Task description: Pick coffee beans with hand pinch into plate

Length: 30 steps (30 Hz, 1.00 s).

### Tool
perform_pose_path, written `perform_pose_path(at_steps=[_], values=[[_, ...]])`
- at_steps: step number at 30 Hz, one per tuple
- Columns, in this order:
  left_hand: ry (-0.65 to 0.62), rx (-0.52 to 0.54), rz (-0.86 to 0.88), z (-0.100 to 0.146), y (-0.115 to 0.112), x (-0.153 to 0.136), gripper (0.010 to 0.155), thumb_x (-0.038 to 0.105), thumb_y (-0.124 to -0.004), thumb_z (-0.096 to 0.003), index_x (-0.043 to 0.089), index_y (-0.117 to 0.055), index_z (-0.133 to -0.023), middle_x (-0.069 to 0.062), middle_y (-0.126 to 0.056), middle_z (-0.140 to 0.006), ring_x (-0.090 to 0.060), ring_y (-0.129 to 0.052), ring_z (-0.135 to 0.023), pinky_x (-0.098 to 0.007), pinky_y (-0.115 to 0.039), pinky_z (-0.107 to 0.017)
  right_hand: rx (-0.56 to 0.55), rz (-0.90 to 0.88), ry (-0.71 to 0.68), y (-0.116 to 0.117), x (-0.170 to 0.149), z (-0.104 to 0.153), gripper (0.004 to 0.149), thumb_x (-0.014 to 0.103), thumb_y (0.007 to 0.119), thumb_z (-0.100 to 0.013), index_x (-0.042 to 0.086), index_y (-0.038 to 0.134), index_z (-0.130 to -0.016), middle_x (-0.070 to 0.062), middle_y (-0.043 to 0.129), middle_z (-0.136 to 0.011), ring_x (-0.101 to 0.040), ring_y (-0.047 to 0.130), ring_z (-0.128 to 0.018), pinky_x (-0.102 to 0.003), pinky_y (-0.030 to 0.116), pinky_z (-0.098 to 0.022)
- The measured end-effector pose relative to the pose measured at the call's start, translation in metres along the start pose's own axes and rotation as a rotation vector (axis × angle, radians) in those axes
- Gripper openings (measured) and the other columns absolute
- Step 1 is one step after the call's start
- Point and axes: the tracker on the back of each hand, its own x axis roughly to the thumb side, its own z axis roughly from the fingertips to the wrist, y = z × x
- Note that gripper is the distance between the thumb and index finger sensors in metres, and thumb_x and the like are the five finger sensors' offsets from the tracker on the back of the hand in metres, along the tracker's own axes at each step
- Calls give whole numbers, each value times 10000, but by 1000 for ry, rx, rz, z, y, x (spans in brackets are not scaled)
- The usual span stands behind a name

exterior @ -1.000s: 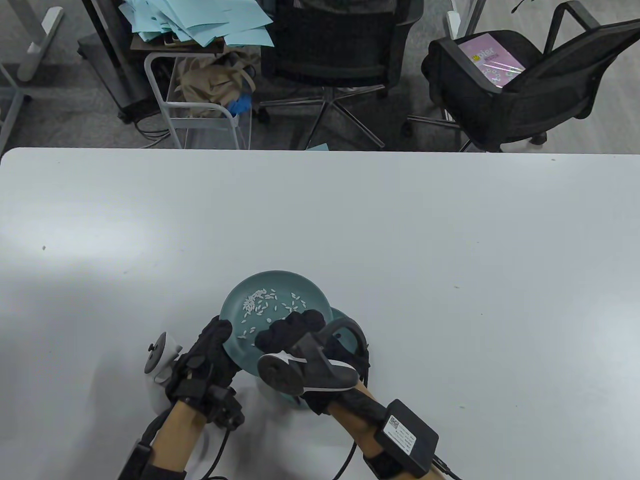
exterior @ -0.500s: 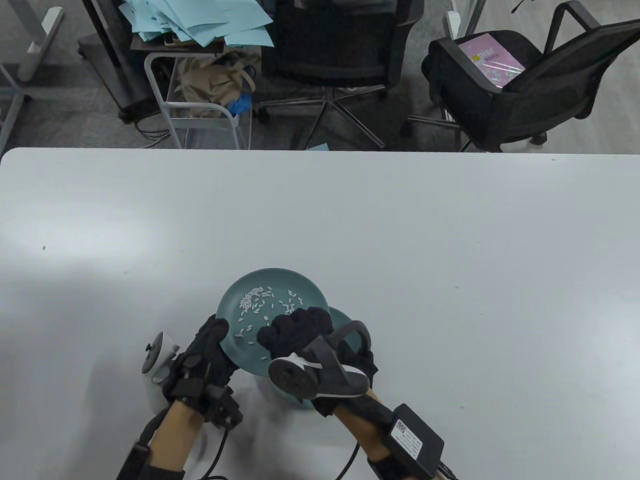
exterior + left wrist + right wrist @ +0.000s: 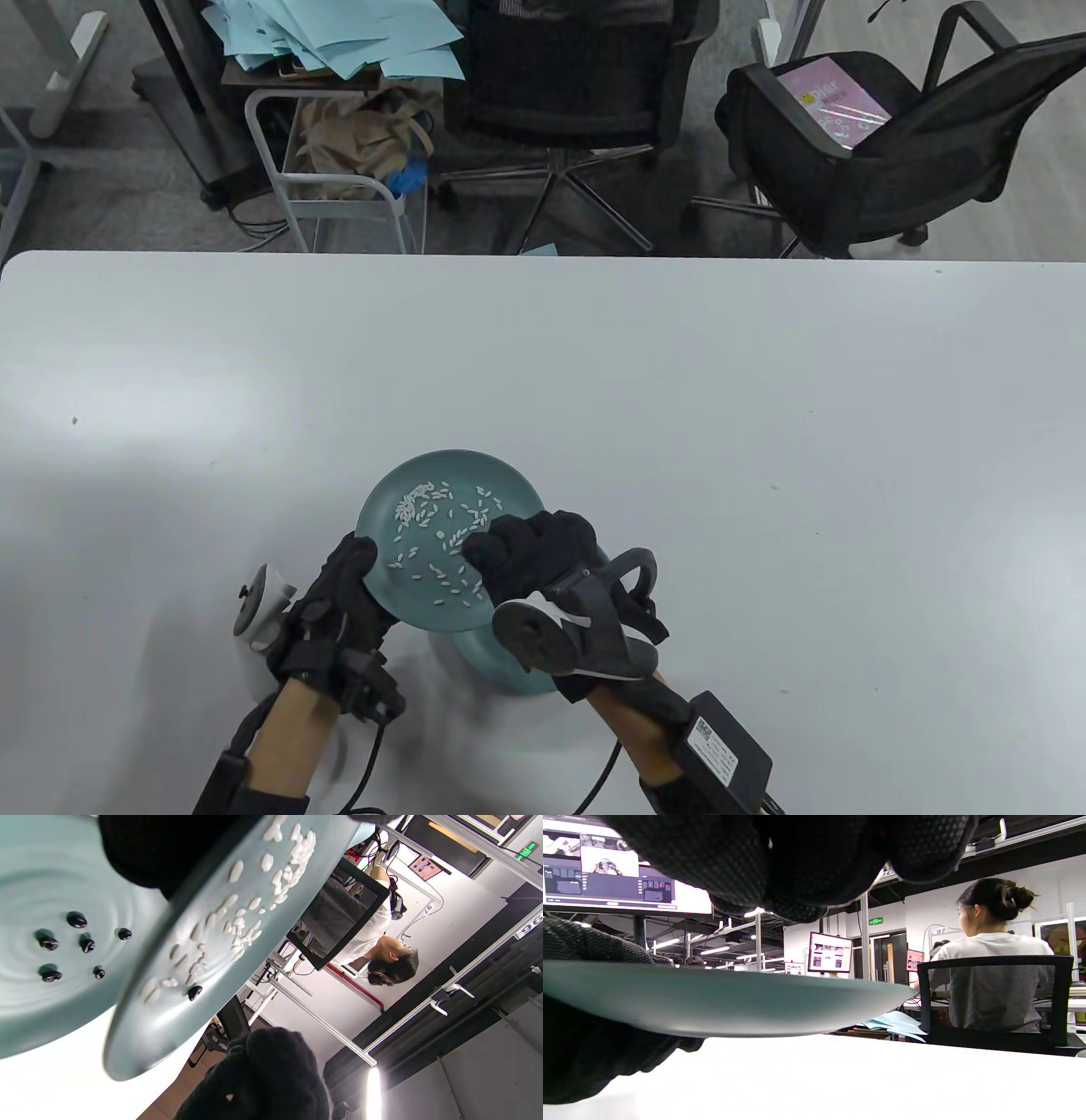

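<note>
Both hands hold a teal plate (image 3: 501,488) tilted above a second teal plate (image 3: 475,662) on the white table. White grains (image 3: 433,526) are scattered on the upper plate. My left hand (image 3: 366,564) grips its near-left rim. My right hand (image 3: 496,556) grips its near-right rim. In the left wrist view the upper plate (image 3: 263,899) carries the grains and one dark coffee bean (image 3: 195,992). The lower plate (image 3: 25,882) holds several dark coffee beans (image 3: 76,920). In the right wrist view the upper plate (image 3: 712,1001) is seen edge-on under my fingers (image 3: 797,857).
The white table (image 3: 764,407) stretches far and right of the plates. A stray white speck (image 3: 75,419) lies at far left. Two black office chairs (image 3: 857,144) and a cart with blue papers (image 3: 339,51) stand beyond the far edge.
The upper plate has shifted left and slightly farther off the lower plate, and its grains have spread. My right hand has moved right along the rim. My left hand moved slightly left with the plate.
</note>
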Motion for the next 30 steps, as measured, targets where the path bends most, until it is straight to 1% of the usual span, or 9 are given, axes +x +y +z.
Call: perform_pose_path(at_steps=[7, 11, 13, 17, 22, 30], values=[[-14, 5, 13, 1, 2, 3, 594, 465, -592, -506, 216, -400, -1010, -106, -683, -916, -354, -857, -712, -432, -797, -498, -3, 4, 40, -3, -8, 2, 359, 339, 827, -459, 267, 802, -810, -57, 907, -781, -225, 879, -515, -541, 701, -541], [-18, 13, 17, 2, 3, 4, 595, 466, -594, -505, 218, -400, -1010, -104, -682, -916, -353, -856, -714, -434, -796, -498, 37, 15, 73, 1, -15, 3, 359, 338, 828, -457, 262, 807, -808, -64, 914, -775, -229, 881, -509, -544, 702, -540], [-19, 16, 22, 2, 4, 5, 595, 467, -593, -506, 220, -398, -1011, -104, -681, -917, -353, -854, -715, -433, -795, -499, 74, 19, 82, 5, -18, 3, 360, 340, 829, -458, 262, 805, -809, -64, 915, -774, -227, 881, -508, -545, 701, -540], [-29, 30, 26, 3, 6, 8, 595, 468, -593, -506, 221, -397, -1011, -102, -679, -919, -351, -853, -717, -432, -794, -502, 100, 30, 116, 10, -24, 3, 362, 343, 833, -454, 259, 810, -806, -65, 919, -768, -226, 884, -501, -543, 705, -536], [-37, 44, 17, 4, 8, 9, 596, 468, -596, -506, 227, -392, -1012, -100, -670, -924, -354, -843, -726, -436, -788, -508, 176, 41, 162, 16, -33, 3, 359, 343, 839, -455, 258, 812, -803, -65, 921, -765, -228, 884, -500, -544, 703, -538], [-39, 44, 35, 5, 8, 11, 595, 469, -591, -506, 230, -388, -1012, -97, -668, -926, -350, -843, -729, -432, -787, -512, 229, 51, 200, 23, -42, 4, 364, 346, 846, -447, 256, 815, -798, -64, 927, -758, -228, 887, -493, -545, 705, -536]])
